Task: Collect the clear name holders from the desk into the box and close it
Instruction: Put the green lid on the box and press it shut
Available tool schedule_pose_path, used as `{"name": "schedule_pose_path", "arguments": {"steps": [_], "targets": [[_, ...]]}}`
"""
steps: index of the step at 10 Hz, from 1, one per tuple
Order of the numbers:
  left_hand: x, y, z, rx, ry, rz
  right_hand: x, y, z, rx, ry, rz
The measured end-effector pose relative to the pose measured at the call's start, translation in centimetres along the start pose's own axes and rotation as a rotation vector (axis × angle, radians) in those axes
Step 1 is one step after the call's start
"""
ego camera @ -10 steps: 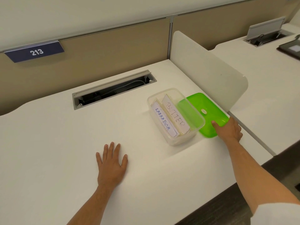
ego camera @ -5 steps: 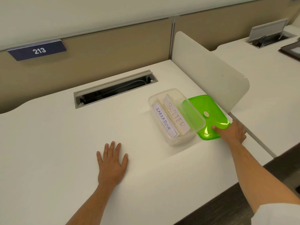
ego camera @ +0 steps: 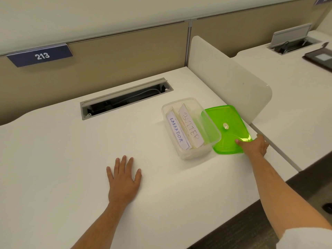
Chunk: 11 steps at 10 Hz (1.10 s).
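White desk (ego camera: 53, 177), cable slot at rear.

Clear box (ego camera: 190, 151) sits on the desk just left of the right hand (ego camera: 255, 146), which grips the near corner of the green lid (ego camera: 228, 123). Lid tilted, far edge against the box. Left hand (ego camera: 123, 178) rests flat on the desktop, well left of the grip. Cable tray (ego camera: 125, 97) sunk in beyond.

Left of the right hand (ego camera: 254, 147) gripping the lid, two name holders read "LABRADOR" (ego camera: 177, 130) and "BUTTER" (ego camera: 190, 125); farther left, a blue wall plate (ego camera: 40, 56) reads "213".
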State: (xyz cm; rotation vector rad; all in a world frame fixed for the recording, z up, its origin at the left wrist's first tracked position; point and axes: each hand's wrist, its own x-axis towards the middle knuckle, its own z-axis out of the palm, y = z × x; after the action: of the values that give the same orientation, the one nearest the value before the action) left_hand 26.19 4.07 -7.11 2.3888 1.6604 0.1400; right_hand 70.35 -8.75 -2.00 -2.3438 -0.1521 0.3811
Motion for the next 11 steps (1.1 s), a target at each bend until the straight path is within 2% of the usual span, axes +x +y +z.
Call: {"name": "schedule_pose_path", "arguments": {"steps": [2,4,5,8,11], "targets": [[0.0,-0.1,0.1,-0.003,-0.008,0.001,0.0,0.6,-0.6,0.202,0.066,0.108],[0.0,0.0,-0.1,-0.013,-0.007,0.005,-0.3,0.3,-1.3,0.67,0.057,0.193],[-0.1,0.0,-0.2,-0.014,-0.004,0.009,-0.6,-0.6,-1.7,0.777,0.101,0.146],[0.0,-0.1,-0.3,-0.017,-0.009,0.012,-1.4,-3.4,-3.2,0.901,0.238,0.079],[0.0,-0.1,-0.3,-0.012,-0.029,0.002,-2.3,-6.7,-4.3,0.9,0.335,-0.067]]}}
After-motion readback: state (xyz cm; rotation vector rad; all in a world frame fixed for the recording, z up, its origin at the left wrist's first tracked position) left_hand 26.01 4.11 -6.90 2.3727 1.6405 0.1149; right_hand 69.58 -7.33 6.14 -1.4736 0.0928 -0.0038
